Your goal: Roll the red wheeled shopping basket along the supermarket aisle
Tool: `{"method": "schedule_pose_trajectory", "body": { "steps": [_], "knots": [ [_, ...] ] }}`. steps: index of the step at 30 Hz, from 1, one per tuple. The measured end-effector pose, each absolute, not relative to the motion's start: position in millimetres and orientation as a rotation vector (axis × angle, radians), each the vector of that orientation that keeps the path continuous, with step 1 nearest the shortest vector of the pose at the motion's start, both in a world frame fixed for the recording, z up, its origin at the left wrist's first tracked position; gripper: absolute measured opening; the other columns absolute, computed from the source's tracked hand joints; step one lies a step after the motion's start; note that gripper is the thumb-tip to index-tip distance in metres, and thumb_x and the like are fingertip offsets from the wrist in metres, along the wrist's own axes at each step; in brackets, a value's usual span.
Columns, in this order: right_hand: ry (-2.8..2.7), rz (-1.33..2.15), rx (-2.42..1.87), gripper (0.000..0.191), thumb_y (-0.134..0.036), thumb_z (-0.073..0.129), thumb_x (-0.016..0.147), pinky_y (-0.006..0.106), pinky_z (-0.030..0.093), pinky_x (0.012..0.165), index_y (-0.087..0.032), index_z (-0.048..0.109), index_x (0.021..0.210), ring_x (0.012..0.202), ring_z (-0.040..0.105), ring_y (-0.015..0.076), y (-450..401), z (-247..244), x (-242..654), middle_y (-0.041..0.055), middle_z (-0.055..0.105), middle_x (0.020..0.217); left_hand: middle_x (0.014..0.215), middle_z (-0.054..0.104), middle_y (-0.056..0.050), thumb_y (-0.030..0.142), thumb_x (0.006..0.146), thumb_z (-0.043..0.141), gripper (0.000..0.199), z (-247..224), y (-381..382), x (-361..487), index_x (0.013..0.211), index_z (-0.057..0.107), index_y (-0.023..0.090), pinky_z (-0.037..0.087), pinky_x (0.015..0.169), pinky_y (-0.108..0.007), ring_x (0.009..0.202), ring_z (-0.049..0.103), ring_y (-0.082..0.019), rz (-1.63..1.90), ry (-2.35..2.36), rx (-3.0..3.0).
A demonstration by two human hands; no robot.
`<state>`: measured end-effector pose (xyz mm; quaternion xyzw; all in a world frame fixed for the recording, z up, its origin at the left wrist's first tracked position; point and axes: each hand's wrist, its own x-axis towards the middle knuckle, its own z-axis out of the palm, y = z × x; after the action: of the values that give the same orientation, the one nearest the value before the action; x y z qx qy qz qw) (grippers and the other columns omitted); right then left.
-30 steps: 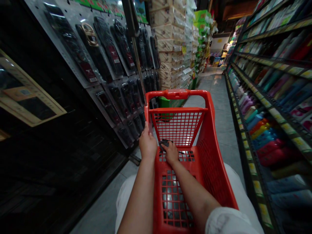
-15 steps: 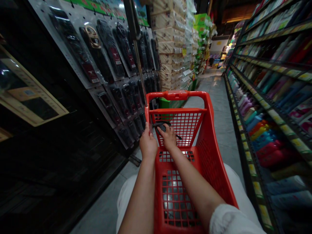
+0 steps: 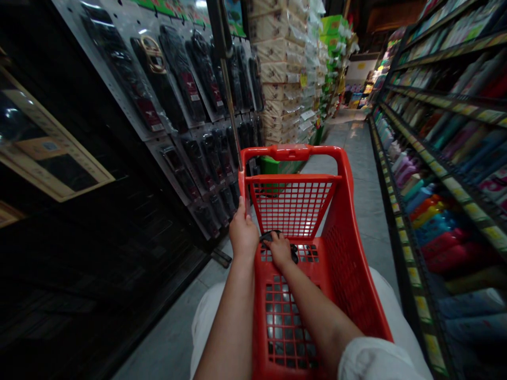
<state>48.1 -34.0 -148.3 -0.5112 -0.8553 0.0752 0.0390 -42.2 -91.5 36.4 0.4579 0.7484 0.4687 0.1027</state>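
Observation:
A red plastic shopping cart (image 3: 345, 221) with grid panels stands before me, its handle at the far end. My left hand (image 3: 243, 232) is closed around the cart's left rim, below the handle. Inside the basket, my right hand (image 3: 279, 250) is on a dark object (image 3: 270, 236) at the foot of the back grid panel. The fingers curl over this object, which looks black and strap-like and is partly hidden under the hand. A bit of it shows to the right of the hand.
Packaged black belts (image 3: 174, 79) hang on a rack at the left, beside a dark cabinet (image 3: 111, 264). Stacked beige packs (image 3: 277, 74) stand beyond the cart. Shelves of colourful bottles (image 3: 439, 227) line the right side. A metal pole (image 3: 231, 105) rises from the cart's left corner.
My right hand has moved down with the dark object, from the upright grid panel to the basket's floor. My left hand keeps its hold on the rim.

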Motion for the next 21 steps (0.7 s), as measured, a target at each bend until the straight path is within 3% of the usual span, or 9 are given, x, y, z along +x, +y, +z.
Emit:
{"method": "schedule_pose_trajectory", "body": {
  "steps": [6,9,13,18,21],
  "knots": [
    [-2.248,0.227,-1.651,0.048,-0.011,0.047,0.092,0.037,0.041,0.088,-0.041,0.064,0.126,0.112,0.046,0.0249,-36.7,-165.3,82.0,0.0044,0.051,0.138,0.136,0.062,-0.010,0.006,0.087,0.045,0.062,34.3,-90.7,-42.4,0.148,0.043,0.017,0.041,0.109,-0.031,0.127,0.057,-0.019,1.398,2.212,1.340],
    [-1.580,0.250,-1.815,0.055,-0.005,0.043,0.084,0.039,0.042,0.088,-0.032,0.067,0.125,0.108,0.049,0.0268,-32.9,-184.8,107.8,0.0101,0.052,0.133,0.136,0.062,-0.010,0.006,0.087,0.045,0.062,34.4,-90.5,-42.8,0.148,0.043,0.017,0.041,0.110,-0.031,0.127,0.057,-0.019,1.405,2.207,1.332],
    [-0.972,0.238,-1.862,0.061,-0.010,0.038,0.081,0.047,0.040,0.094,-0.019,0.055,0.139,0.107,0.051,0.0292,-14.9,-200.3,112.0,0.0176,0.050,0.126,0.134,0.063,-0.009,0.007,0.087,0.046,0.061,34.8,-89.6,-42.7,0.147,0.044,0.019,0.041,0.109,-0.031,0.127,0.057,-0.018,1.404,2.208,1.309],
    [-0.953,0.361,-1.669,0.073,-0.009,0.041,0.076,0.040,0.043,0.099,-0.013,0.038,0.149,0.113,0.051,0.0252,-7.2,-182.4,54.3,0.0166,0.046,0.126,0.135,0.062,-0.010,0.006,0.087,0.045,0.061,35.0,-89.5,-40.4,0.147,0.044,0.018,0.042,0.109,-0.030,0.127,0.057,-0.019,1.391,2.214,1.346],
    [-1.299,0.445,-1.483,0.075,-0.002,0.041,0.072,0.036,0.042,0.101,-0.018,0.044,0.146,0.121,0.047,0.0228,-21.5,-156.1,14.3,0.0136,0.044,0.131,0.138,0.059,-0.013,0.005,0.087,0.044,0.061,35.7,-89.0,-39.7,0.147,0.044,0.015,0.043,0.107,-0.031,0.127,0.057,-0.021,1.376,2.223,1.370]
  ]
}}
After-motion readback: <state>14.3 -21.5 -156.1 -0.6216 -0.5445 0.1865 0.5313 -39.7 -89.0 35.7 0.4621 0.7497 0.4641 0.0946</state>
